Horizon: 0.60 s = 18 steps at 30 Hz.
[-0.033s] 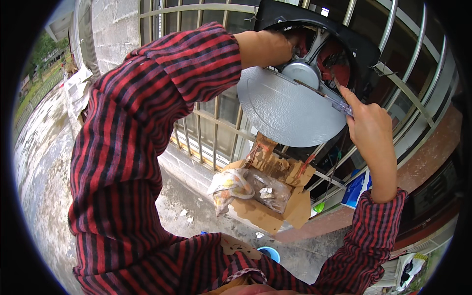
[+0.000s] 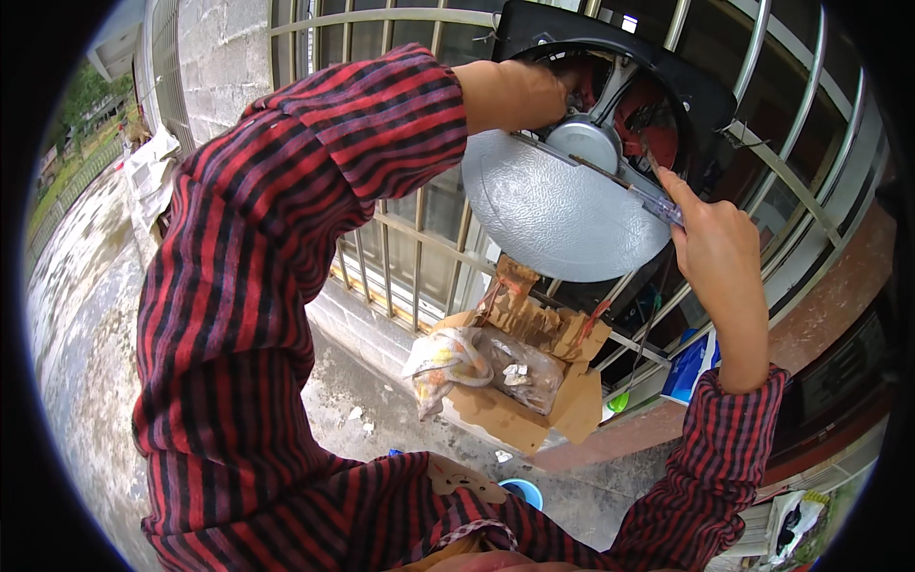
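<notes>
A black square-framed exhaust fan [image 2: 710, 100] with red blades [image 2: 653, 133] and a round grey motor [image 2: 583, 143] is set in the window bars. My left hand [image 2: 545, 93] reaches into the left side of its round opening; the fingers are mostly hidden there. My right hand [image 2: 717, 238] is closed round the translucent handle of a screwdriver [image 2: 654, 200], index finger stretched along it. Its thin shaft points up and left, across the front of the motor. Below the opening, a silvery textured flap [image 2: 562, 214] tilts outward, close under the screwdriver.
Metal window bars [image 2: 419, 234] surround the fan. Beneath it stands an open cardboard box [image 2: 510, 419] with a plastic-wrapped item inside and a patterned cloth [image 2: 443, 362] over its edge. A blue basin [image 2: 522, 492] is on the concrete floor; a blue-and-white package [image 2: 688, 367] lies at the right.
The silvery flap has shifted very slightly upward. Both hands and the screwdriver stay nearly in place.
</notes>
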Available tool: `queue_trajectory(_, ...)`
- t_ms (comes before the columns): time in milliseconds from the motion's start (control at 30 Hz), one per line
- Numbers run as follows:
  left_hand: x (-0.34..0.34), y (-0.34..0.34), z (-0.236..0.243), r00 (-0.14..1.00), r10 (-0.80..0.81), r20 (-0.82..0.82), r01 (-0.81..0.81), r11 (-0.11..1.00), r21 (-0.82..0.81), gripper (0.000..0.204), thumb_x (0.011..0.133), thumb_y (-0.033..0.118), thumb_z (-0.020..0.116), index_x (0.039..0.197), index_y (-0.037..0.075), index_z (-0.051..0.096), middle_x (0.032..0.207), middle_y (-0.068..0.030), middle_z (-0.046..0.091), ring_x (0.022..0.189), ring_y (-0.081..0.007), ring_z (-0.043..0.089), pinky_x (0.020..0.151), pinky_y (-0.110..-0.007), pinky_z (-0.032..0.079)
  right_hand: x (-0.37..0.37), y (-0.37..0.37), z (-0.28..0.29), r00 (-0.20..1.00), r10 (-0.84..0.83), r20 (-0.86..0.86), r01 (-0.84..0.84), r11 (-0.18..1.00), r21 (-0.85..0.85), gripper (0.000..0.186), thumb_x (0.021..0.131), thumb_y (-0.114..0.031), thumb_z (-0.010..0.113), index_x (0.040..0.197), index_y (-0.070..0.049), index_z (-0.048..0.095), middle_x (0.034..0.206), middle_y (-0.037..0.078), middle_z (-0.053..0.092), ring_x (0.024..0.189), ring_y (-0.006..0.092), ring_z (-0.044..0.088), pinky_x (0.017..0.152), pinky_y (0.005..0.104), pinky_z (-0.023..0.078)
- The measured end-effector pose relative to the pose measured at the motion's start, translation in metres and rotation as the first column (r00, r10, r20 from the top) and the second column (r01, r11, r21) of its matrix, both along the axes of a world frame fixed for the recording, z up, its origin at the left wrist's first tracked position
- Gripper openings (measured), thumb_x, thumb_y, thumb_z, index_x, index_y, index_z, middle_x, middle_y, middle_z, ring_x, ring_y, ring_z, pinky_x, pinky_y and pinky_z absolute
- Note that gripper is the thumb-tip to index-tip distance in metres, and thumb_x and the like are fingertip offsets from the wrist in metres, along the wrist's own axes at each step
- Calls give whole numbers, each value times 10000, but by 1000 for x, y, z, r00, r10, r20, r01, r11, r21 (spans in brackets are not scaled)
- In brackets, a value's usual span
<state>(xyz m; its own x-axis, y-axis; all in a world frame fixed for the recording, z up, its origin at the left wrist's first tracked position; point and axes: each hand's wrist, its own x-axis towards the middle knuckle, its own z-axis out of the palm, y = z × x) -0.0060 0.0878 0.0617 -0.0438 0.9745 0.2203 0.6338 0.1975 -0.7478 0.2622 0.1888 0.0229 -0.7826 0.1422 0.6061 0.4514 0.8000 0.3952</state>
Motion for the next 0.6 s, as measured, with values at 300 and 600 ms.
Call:
queue_trajectory(300, -8, 0, -5, 977, -203, 62, 192, 971, 146, 285, 751, -43, 712, 1035, -57, 728, 1395, -266, 536, 998, -342, 728, 869, -370, 595, -1, -1, -1, 1000, 4, -6, -4, 1000, 6, 573, 833, -100, 731, 1385, -187, 606, 749, 196, 697, 721, 393, 704, 673, 486, 566)
queue_trajectory(600, -21, 16, -11, 925, -374, -69, 376, 872, 314, 168, 843, 61, 629, 921, -15, 757, 1043, -225, 716, 948, -334, 731, 829, -402, 592, 0, -2, -2, 1000, -8, 27, 8, 1000, -4, 608, 826, -103, 749, 1409, -180, 592, 734, 202, 688, 696, 388, 696, 654, 484, 559)
